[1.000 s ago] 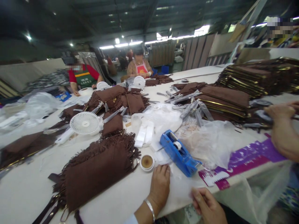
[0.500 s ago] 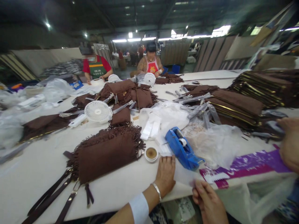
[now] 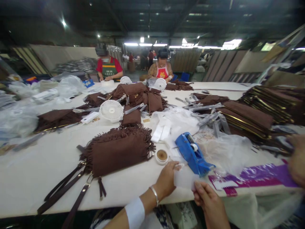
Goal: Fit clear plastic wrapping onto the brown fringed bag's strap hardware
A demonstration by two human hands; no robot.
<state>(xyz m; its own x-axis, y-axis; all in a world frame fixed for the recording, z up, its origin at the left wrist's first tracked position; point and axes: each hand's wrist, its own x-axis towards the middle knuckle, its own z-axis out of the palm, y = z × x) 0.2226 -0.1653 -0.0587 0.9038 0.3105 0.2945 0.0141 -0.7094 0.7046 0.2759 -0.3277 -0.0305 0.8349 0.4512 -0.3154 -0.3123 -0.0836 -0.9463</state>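
Observation:
A small translucent white sheet is stretched between my two hands at the table's front edge. My right hand pinches its right edge between thumb and fingers. At its left edge, my left hand is closed on it, the fingers bent and partly hidden; a silver bangle and a white cuff circle that arm. Just beyond my left hand stands a small round white tub with brown contents. A blue tape dispenser lies behind the sheet. To the left lies a brown fringed bag with straps.
Stacked brown pieces with gold zips fill the right side, beside crumpled clear plastic and purple packaging. White fans and more brown bags lie farther back. Another person's arm reaches in at right; two people work across the table.
My left hand has gone from lying flat on the table to gripping the sheet's left edge. The sheet is lifted and shows more clearly. The view has shifted slightly.

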